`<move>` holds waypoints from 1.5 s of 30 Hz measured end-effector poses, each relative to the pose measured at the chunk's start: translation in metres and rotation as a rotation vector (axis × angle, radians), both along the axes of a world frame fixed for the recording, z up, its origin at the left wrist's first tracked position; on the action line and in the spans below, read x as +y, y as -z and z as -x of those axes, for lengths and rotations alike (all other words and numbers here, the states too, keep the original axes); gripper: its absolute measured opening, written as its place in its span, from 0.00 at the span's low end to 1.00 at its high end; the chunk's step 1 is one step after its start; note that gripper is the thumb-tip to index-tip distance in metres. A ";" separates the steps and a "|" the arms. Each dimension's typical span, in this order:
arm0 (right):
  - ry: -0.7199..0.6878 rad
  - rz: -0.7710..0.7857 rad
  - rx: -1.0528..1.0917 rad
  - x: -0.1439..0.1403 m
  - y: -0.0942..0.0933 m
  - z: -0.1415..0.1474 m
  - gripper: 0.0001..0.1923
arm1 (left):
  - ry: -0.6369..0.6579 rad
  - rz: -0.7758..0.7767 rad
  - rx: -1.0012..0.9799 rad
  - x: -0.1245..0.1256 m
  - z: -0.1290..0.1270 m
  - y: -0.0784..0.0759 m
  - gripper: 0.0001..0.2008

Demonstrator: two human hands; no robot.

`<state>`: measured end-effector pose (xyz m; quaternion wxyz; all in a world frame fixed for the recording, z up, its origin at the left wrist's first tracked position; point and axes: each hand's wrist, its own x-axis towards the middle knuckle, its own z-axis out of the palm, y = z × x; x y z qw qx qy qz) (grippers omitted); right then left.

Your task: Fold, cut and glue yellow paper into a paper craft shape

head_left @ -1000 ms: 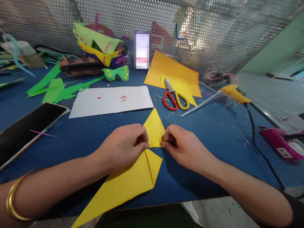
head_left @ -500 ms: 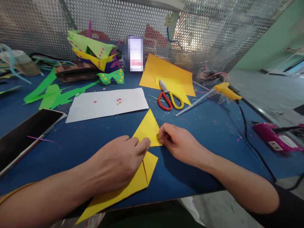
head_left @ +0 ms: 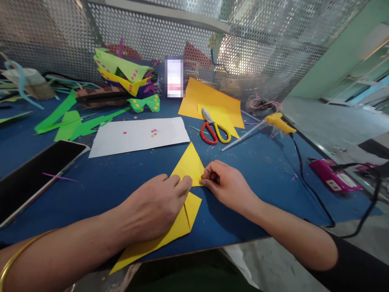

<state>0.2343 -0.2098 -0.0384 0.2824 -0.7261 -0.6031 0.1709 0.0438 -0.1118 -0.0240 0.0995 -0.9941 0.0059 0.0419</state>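
A folded yellow paper point(head_left: 190, 164) lies on the blue table point(head_left: 258, 170) in front of me, one point aimed away from me and a long tail running off the near edge. My left hand point(head_left: 154, 205) lies flat on its left half, fingers pressing by the middle fold. My right hand point(head_left: 223, 182) pinches the paper's right corner between thumb and fingertips. A gold bangle circles my left wrist.
Red-and-yellow scissors point(head_left: 212, 129) rest on orange and yellow sheets point(head_left: 212, 101). A white sheet point(head_left: 139, 136) lies beyond the hands, a dark tablet point(head_left: 33, 172) at left, green scraps point(head_left: 69, 121), paper crafts point(head_left: 127, 77), a yellow glue gun point(head_left: 278, 123) and pink power strip point(head_left: 334, 180) at right.
My left hand has flattened over the paper's left half, where before it pinched the fold. The right hand keeps its pinch. The view has shifted slightly.
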 end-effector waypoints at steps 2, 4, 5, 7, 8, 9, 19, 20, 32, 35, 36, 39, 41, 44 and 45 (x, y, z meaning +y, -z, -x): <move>-0.007 0.010 -0.026 0.001 0.001 0.001 0.06 | -0.013 -0.014 -0.042 0.000 0.001 0.001 0.20; -0.011 0.025 -0.046 0.002 0.001 0.002 0.06 | -0.001 -0.027 -0.066 0.000 0.002 0.002 0.22; -0.015 0.029 -0.051 0.003 0.001 0.002 0.06 | 0.009 -0.031 -0.066 0.000 0.002 0.003 0.22; -0.018 0.024 -0.028 0.005 0.003 0.000 0.06 | 0.031 -0.036 -0.054 -0.001 0.002 0.004 0.19; -0.015 0.013 0.010 0.005 0.004 -0.003 0.06 | 0.033 -0.038 -0.051 -0.002 0.002 0.004 0.18; -0.004 -0.003 0.066 0.004 0.005 -0.006 0.05 | 0.030 -0.037 -0.053 -0.003 0.002 0.004 0.18; -0.286 -0.379 -0.196 -0.030 -0.007 -0.003 0.16 | -0.003 0.013 -0.083 -0.003 0.001 0.004 0.20; -0.361 -0.365 -0.245 -0.030 -0.007 0.001 0.17 | -0.003 0.005 -0.088 -0.003 0.001 0.005 0.20; -0.541 -0.272 -0.663 -0.031 0.001 0.017 0.22 | 0.023 0.033 -0.053 -0.005 0.000 0.002 0.11; -0.548 -0.245 -0.623 -0.031 -0.001 0.016 0.24 | 0.021 0.020 -0.056 -0.009 -0.002 -0.002 0.09; -0.548 -0.228 -0.583 -0.031 -0.002 0.016 0.24 | 0.013 0.020 -0.060 -0.010 -0.002 -0.003 0.09; -0.535 -0.212 -0.504 -0.032 -0.004 0.016 0.26 | -0.015 0.022 -0.078 -0.011 0.000 -0.002 0.09; -0.511 -0.230 -0.519 -0.033 -0.003 0.018 0.25 | -0.024 0.010 -0.079 -0.011 0.001 0.000 0.10; -0.500 -0.264 -0.602 -0.033 0.000 0.024 0.24 | -0.008 -0.013 -0.080 -0.009 0.003 0.002 0.10; -0.503 -0.278 -0.629 -0.032 0.000 0.026 0.24 | 0.004 -0.017 -0.080 -0.008 0.003 0.003 0.10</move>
